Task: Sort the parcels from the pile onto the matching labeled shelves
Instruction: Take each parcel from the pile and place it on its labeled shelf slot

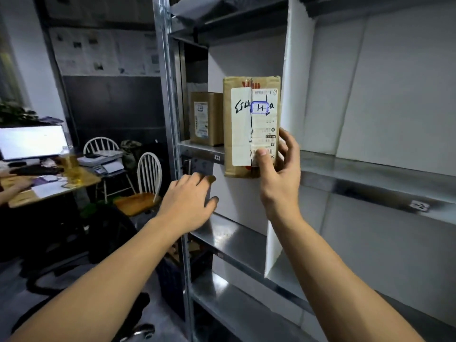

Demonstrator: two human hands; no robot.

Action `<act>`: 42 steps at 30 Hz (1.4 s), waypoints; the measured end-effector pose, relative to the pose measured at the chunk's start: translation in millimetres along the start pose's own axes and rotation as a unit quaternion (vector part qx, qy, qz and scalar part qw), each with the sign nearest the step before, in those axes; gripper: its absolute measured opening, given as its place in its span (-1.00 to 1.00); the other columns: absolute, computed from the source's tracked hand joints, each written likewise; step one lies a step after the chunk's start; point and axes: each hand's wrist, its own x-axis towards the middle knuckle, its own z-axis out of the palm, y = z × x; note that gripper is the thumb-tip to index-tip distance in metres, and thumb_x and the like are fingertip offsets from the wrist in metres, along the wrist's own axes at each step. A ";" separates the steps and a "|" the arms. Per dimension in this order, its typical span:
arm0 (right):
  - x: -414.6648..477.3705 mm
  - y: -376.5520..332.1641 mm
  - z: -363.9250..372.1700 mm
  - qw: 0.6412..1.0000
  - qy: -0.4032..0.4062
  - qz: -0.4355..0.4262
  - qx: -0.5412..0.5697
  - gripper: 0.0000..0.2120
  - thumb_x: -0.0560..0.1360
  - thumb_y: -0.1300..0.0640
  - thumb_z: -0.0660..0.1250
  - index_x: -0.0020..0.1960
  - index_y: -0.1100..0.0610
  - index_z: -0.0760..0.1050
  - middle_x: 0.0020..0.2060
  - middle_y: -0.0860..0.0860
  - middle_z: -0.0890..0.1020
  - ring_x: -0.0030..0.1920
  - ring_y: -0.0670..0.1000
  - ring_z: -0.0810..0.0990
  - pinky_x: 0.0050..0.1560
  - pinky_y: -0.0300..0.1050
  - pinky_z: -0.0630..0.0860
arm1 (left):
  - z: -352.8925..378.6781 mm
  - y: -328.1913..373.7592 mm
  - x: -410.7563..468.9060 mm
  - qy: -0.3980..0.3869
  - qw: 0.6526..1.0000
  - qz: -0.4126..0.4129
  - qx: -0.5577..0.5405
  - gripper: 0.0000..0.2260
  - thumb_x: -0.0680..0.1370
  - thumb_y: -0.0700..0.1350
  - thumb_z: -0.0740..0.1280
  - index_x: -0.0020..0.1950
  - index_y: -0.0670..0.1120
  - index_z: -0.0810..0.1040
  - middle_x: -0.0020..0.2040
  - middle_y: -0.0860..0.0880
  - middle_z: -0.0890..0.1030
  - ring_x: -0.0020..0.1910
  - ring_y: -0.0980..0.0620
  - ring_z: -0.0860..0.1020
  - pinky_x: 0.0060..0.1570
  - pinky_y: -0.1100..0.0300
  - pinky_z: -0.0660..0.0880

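A tall brown cardboard parcel (251, 124) with a white label marked "H" stands upright at the front edge of the metal shelf (202, 148). My right hand (278, 166) grips its lower right corner, thumb on the front face. A small "H" tag (217, 157) sits on the shelf's front lip. A smaller brown parcel (206, 118) stands deeper on the same shelf to the left. My left hand (190, 201) hovers lower left, fingers relaxed and holding nothing, by the shelf below.
White divider panels (296, 95) split the metal rack into bays. Another labeled shelf edge (419, 206) runs to the right. Left of the rack post (170, 95) are white chairs (148, 174), a desk with a monitor (32, 141), and a person's hand.
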 end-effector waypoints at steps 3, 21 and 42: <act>23.4 28.5 30.7 1.000 0.015 -0.007 -0.023 -0.58 0.59 0.09 0.36 0.32 -0.28 0.34 0.29 -0.09 0.55 0.30 -0.08 0.55 0.22 0.06 0.60 | 16.1 -35.5 39.8 0.015 0.999 0.023 -0.024 -0.54 0.55 0.18 0.16 0.40 0.03 0.35 0.25 0.00 0.48 0.24 -0.05 0.42 0.23 -0.03 0.38; 126.3 148.3 72.1 0.934 0.179 0.041 -0.307 -0.49 0.60 0.03 0.35 0.50 -0.08 0.28 0.13 -0.26 0.50 -0.01 -0.46 0.47 -0.13 -0.65 0.35 | 109.5 -113.8 204.4 0.021 0.969 0.177 -0.173 -0.55 0.59 0.17 0.14 0.45 0.07 0.30 0.36 0.06 0.41 0.30 0.00 0.35 0.26 0.01 0.32; 141.9 144.3 71.5 0.852 0.130 0.152 -0.484 -0.28 0.57 0.04 0.41 0.60 -0.01 0.12 0.38 0.04 0.54 0.36 0.07 0.50 0.27 -0.05 0.45 | 133.4 -114.7 224.0 0.036 0.942 0.220 -0.252 -0.57 0.59 0.16 0.15 0.43 0.08 0.32 0.35 0.07 0.42 0.31 0.04 0.36 0.27 0.03 0.32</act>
